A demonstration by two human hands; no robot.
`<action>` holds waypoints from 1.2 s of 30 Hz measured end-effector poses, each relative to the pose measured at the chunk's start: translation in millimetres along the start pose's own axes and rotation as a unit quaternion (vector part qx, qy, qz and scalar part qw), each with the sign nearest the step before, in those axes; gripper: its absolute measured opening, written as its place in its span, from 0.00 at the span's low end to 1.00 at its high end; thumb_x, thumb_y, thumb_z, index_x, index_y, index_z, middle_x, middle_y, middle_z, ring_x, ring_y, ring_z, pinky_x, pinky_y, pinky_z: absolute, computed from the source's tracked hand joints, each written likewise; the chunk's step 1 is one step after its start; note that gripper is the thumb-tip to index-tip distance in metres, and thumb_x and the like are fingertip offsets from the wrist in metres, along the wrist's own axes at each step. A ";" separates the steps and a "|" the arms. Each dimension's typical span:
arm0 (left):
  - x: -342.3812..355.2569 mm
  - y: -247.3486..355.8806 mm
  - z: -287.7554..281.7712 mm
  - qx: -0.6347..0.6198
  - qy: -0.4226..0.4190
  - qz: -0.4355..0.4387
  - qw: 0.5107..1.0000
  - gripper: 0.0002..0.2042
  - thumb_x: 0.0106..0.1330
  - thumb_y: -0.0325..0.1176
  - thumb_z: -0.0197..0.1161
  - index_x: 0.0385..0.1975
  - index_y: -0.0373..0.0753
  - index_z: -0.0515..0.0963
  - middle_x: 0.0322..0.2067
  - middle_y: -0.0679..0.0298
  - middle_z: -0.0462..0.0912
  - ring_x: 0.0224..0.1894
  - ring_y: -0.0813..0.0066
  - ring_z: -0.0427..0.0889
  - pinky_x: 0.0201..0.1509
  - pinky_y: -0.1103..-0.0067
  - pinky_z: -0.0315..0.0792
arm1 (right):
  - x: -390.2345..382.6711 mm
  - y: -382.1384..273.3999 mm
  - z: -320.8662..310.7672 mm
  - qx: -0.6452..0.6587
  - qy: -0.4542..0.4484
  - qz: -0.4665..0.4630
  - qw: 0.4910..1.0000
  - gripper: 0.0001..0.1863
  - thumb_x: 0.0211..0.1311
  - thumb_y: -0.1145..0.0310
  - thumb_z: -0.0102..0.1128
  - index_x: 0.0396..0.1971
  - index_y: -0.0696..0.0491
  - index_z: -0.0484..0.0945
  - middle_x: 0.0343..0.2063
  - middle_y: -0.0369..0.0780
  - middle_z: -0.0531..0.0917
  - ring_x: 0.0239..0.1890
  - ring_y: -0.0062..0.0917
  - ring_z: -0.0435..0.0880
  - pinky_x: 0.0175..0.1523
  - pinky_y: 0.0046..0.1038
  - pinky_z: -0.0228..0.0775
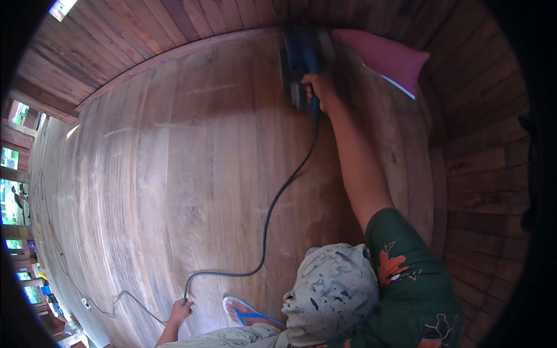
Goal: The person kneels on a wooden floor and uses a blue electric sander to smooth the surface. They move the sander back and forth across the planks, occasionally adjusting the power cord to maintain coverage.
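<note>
At the far side of the wooden floor, my right hand is closed around the rear handle of a dark blue power sander. The sander lies close to the wall and is smeared by motion. A dark power cord runs from its handle back toward me in a curve. Near the lower edge, my left hand is closed on that cord. Right of the sander, a pink pillow rests by the wall corner.
Plank walls stand at the far side and on the right. My foot wears a blue-strapped flip-flop; my knee is in paint-marked trousers. A white connector joins cords at lower left, near window openings.
</note>
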State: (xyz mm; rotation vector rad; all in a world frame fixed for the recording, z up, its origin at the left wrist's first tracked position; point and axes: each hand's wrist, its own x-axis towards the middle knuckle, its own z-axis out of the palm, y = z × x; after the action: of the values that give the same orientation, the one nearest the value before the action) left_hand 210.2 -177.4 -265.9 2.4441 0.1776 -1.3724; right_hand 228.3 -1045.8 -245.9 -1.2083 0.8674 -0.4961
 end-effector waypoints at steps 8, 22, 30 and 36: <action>24.7 3.7 -2.2 -0.029 0.005 0.008 1.000 0.17 0.76 0.39 0.56 0.32 0.31 0.83 0.20 0.62 0.80 0.18 0.76 0.77 0.25 0.76 0.71 | -140.1 62.0 -12.4 -0.014 0.017 0.021 1.000 0.13 0.54 0.66 0.64 0.14 0.51 0.74 0.11 0.34 0.73 0.13 0.22 0.72 0.22 0.29 0.63; 40.7 31.1 -5.5 -0.012 -0.013 0.026 1.000 0.16 0.76 0.39 0.55 0.32 0.33 0.82 0.20 0.64 0.78 0.19 0.77 0.76 0.26 0.77 0.70 | -195.1 85.5 -7.4 0.002 0.010 0.045 0.999 0.11 0.57 0.67 0.66 0.20 0.52 0.74 0.12 0.35 0.73 0.13 0.21 0.71 0.23 0.26 0.62; 11.3 10.9 -7.8 0.006 -0.004 -0.005 1.000 0.15 0.75 0.39 0.57 0.34 0.33 0.83 0.18 0.64 0.78 0.19 0.77 0.75 0.27 0.77 0.69 | -14.6 47.8 13.6 0.031 -0.020 0.004 0.999 0.10 0.58 0.64 0.64 0.22 0.52 0.75 0.13 0.34 0.74 0.13 0.22 0.71 0.21 0.28 0.63; -6.0 9.5 -1.5 -0.023 -0.039 -0.029 0.999 0.15 0.76 0.39 0.56 0.36 0.33 0.83 0.17 0.65 0.76 0.19 0.78 0.73 0.25 0.78 0.66 | 44.6 26.5 17.6 0.032 -0.045 0.004 0.998 0.08 0.57 0.65 0.62 0.24 0.51 0.73 0.15 0.34 0.72 0.16 0.23 0.71 0.24 0.31 0.66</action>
State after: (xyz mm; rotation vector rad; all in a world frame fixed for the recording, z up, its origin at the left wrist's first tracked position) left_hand 210.8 -185.5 -258.0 2.3601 0.2606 -1.4700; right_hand 265.9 -1060.3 -283.0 -1.1591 0.7747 -0.4561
